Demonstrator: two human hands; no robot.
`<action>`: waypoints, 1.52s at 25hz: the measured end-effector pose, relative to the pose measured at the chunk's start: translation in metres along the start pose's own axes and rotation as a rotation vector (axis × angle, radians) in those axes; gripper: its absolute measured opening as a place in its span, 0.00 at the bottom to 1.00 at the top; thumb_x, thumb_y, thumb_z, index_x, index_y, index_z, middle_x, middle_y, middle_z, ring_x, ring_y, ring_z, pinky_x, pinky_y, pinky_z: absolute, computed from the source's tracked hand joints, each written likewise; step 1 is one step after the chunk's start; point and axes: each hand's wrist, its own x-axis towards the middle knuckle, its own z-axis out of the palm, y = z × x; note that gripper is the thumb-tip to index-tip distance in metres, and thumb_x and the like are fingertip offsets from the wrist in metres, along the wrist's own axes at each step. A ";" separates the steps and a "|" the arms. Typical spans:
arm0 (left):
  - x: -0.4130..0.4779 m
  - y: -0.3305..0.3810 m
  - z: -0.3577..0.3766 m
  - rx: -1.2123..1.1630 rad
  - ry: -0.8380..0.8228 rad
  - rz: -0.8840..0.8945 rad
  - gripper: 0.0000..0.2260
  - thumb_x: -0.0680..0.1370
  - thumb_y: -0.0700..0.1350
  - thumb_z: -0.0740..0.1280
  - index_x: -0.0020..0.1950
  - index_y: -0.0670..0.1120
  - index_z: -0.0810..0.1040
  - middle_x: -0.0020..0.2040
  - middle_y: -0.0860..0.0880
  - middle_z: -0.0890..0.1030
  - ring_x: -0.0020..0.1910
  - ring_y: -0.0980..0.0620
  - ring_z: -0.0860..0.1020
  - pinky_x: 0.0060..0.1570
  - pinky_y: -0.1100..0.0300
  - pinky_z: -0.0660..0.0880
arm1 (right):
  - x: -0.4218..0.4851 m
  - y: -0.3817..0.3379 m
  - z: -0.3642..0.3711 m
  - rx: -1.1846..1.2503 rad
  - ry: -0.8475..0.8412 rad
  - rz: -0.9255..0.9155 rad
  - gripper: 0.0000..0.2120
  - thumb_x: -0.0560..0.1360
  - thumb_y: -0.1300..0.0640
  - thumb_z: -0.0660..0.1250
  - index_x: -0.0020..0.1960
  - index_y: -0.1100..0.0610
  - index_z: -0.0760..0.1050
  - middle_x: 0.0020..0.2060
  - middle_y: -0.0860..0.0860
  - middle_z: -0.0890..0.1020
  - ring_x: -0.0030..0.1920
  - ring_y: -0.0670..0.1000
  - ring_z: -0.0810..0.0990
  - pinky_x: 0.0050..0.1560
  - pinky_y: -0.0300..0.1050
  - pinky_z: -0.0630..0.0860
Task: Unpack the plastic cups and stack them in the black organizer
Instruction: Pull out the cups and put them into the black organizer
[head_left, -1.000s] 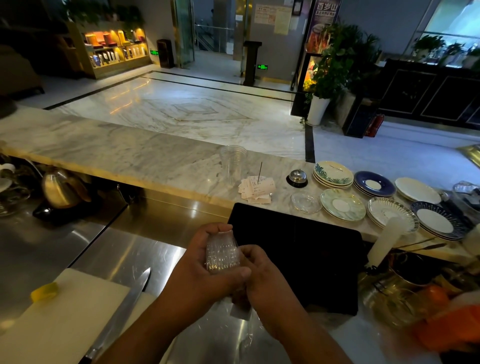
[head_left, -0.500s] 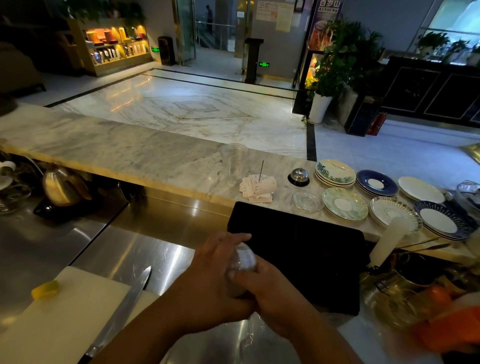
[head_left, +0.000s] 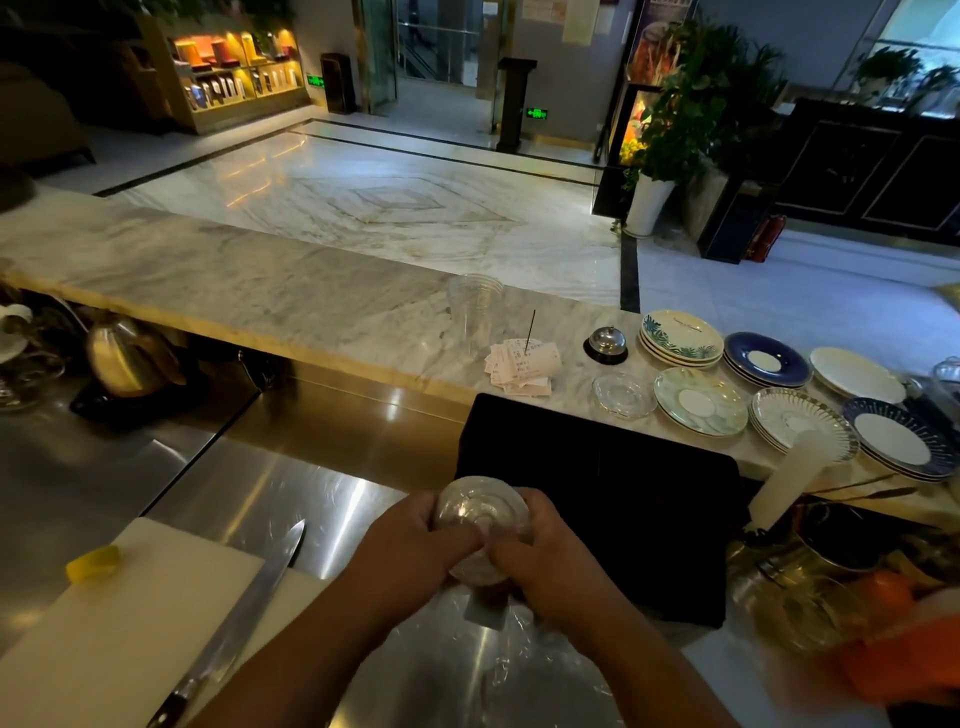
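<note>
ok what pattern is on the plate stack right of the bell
White with teal leaf prints on the plate stack, beside the bell; head view.

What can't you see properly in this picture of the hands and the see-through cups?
Head view:
- Clear plastic cup stack: the count is unreadable; left hand and right hand cover its sides.
- Black rectangular organizer: its inside is too dark to see.
- Small white paper slips: print too small.
- Long steel knife: handle cut off by the bottom edge.

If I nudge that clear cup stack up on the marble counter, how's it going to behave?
The clear cup stack is tall, narrow and thin-walled, so it is probably light and apt to tip. On the polished marble counter it may slide first. On its side, it would likely roll.
</note>
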 end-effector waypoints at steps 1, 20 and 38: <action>0.004 -0.004 0.002 0.032 0.016 -0.018 0.14 0.68 0.54 0.76 0.51 0.52 0.83 0.46 0.48 0.88 0.43 0.50 0.88 0.44 0.50 0.87 | -0.002 -0.001 0.001 -0.149 0.019 -0.056 0.38 0.61 0.41 0.74 0.69 0.38 0.66 0.61 0.44 0.78 0.55 0.52 0.84 0.55 0.56 0.85; 0.038 -0.114 0.005 0.188 -0.059 -0.005 0.23 0.68 0.71 0.68 0.57 0.61 0.81 0.52 0.61 0.85 0.50 0.62 0.83 0.49 0.62 0.77 | 0.045 0.054 -0.010 -0.568 0.156 -0.161 0.41 0.60 0.39 0.77 0.68 0.32 0.62 0.64 0.44 0.69 0.53 0.44 0.78 0.43 0.37 0.79; 0.040 -0.315 0.050 1.109 -0.060 0.224 0.37 0.78 0.69 0.55 0.83 0.55 0.54 0.83 0.48 0.46 0.82 0.48 0.44 0.78 0.47 0.35 | 0.115 0.087 -0.003 -0.958 0.157 -0.430 0.47 0.62 0.40 0.78 0.75 0.46 0.61 0.68 0.54 0.70 0.63 0.58 0.77 0.61 0.54 0.77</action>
